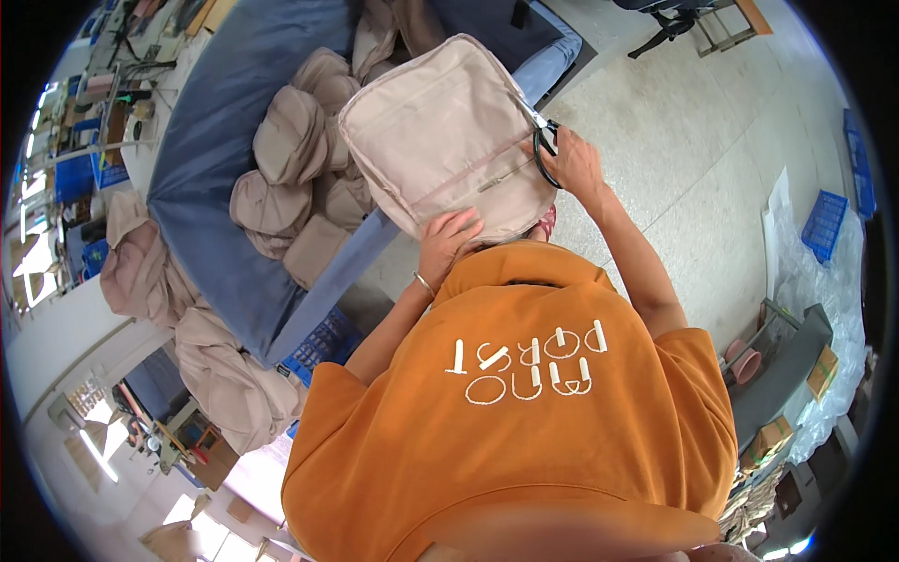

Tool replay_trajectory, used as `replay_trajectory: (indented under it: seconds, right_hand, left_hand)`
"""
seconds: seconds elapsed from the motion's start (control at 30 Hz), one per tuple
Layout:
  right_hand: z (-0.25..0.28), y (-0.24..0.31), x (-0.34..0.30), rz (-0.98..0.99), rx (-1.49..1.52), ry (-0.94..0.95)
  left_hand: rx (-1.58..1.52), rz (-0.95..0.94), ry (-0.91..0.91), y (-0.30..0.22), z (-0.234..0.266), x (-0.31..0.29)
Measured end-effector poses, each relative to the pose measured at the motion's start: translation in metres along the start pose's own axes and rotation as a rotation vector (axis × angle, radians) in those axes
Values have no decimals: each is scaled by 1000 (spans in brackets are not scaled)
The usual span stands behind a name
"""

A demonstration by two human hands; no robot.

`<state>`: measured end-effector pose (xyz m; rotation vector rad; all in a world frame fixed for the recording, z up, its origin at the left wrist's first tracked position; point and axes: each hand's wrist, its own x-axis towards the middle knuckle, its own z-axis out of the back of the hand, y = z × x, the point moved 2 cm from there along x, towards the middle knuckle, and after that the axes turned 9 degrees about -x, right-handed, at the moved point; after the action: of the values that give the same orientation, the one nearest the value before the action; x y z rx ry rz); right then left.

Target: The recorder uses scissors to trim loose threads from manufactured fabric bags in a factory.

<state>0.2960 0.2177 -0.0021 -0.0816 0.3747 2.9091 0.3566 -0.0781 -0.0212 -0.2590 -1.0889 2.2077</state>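
Beige fabric bag panel (445, 140): flat, rectangular, rounded corners, zip line running across its lower part; held up over the lap of a person in an orange shirt (524, 412), above the edge of a blue cloth-covered table (215, 140).

Left hand (448, 239): closed on the panel's lower edge, fingers curled over the cloth, thin bangle at the wrist.

Right hand (573, 164): closed around black-handled scissors (541, 140), blades meeting the panel's right edge.

Handling, by judgement: light, soft and limp; likely to sag or fold unless kept taut between two holds. Stitched edges and corners look the firmest places to take it; the middle would only bunch.

Nearby: heap of matching beige pieces (300, 169) on the table, more beige cloth (225, 375) draped lower left, blue crate (824, 225) on the floor.
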Motion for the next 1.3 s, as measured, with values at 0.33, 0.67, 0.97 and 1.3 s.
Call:
replay_trajectory:
  seconds: [0.33,0.67,0.97,1.3]
  right_hand:
    - [-13,1,-5,-62,39,25]
    - [5,13,17,-20,-98,13]
    - [-7,15,18,-125,-26,143]
    - [-11,17,47,-64,27,55]
  left_hand:
    - [-14,13,8,-1,0,-2]
    - [-49,22,-12,1,-2,-4]
    - [-60,18,-32,5,-5,-7]
    - [-66,49,-16,6,-5,-15]
